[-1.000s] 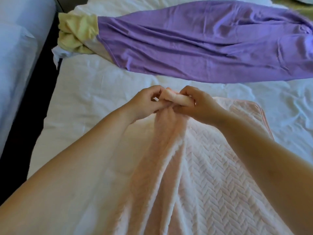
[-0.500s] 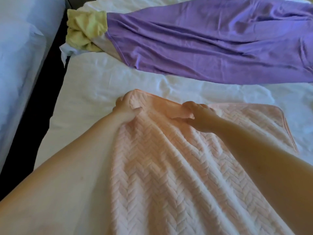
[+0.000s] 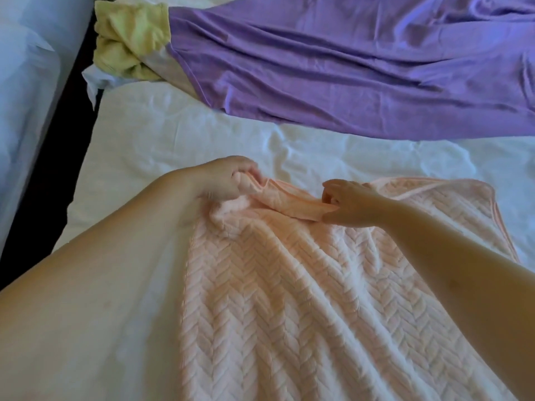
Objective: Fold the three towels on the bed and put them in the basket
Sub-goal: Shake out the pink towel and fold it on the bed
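A pink towel (image 3: 304, 299) with a herringbone weave lies spread on the white bed (image 3: 179, 134), running from the middle down to the bottom edge of the view. My left hand (image 3: 228, 180) grips its far left corner. My right hand (image 3: 347, 202) pinches a rolled fold of the far edge a little to the right. A long purple towel (image 3: 347, 65) stretches across the far side of the bed. A crumpled yellow towel (image 3: 130, 41) sits at its left end. No basket is in view.
A dark gap (image 3: 58, 140) runs along the left side of the bed. Beyond it lies another bed with pale bedding (image 3: 29, 68). Wrinkled white sheet shows between the pink and purple towels.
My hands, which met at one bunched point of the pink towel, have drawn apart along its far edge. The towel has spread out flatter on the bed.
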`<action>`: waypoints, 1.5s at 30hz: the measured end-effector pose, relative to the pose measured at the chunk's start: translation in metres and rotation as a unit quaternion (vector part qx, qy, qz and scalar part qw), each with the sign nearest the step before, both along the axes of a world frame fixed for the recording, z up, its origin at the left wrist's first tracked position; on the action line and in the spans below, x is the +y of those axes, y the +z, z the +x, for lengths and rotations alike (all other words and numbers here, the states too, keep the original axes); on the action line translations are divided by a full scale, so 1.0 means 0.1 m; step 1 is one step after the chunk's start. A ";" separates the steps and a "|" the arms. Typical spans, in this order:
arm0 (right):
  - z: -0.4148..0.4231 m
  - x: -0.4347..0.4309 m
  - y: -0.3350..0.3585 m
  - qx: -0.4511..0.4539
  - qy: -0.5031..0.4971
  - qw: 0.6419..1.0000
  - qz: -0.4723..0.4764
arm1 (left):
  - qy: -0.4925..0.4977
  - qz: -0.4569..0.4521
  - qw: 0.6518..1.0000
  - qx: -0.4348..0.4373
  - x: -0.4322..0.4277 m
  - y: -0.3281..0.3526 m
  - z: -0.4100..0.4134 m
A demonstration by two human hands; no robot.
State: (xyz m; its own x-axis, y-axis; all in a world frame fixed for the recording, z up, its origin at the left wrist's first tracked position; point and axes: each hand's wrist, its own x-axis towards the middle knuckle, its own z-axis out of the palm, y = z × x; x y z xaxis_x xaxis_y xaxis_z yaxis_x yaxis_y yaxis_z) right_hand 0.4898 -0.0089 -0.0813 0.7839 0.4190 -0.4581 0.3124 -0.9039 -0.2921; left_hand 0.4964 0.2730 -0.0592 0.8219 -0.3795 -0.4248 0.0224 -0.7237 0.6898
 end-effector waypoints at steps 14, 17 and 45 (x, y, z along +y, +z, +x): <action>0.50 -0.22 0.35 -0.185 -0.058 0.981 -0.027 | 0.092 0.234 0.929 -0.272 0.85 0.29 0.31; 0.53 -0.27 0.20 -0.148 -0.031 0.986 -0.064 | 0.125 0.311 0.907 -0.254 0.83 0.11 0.29; 0.30 -2.74 -0.29 -0.155 -0.391 0.906 -0.043 | 0.000 0.071 0.992 -0.100 -1.86 -0.64 0.66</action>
State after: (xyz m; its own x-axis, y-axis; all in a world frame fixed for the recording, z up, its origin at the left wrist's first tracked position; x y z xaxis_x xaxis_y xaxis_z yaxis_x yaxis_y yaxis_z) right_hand 0.5193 -0.2827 -0.1100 0.9225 -0.3469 -0.1690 -0.3782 -0.8999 -0.2170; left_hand 0.5627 0.0866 -0.1230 0.8948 -0.3274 -0.3034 -0.1042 -0.8141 0.5713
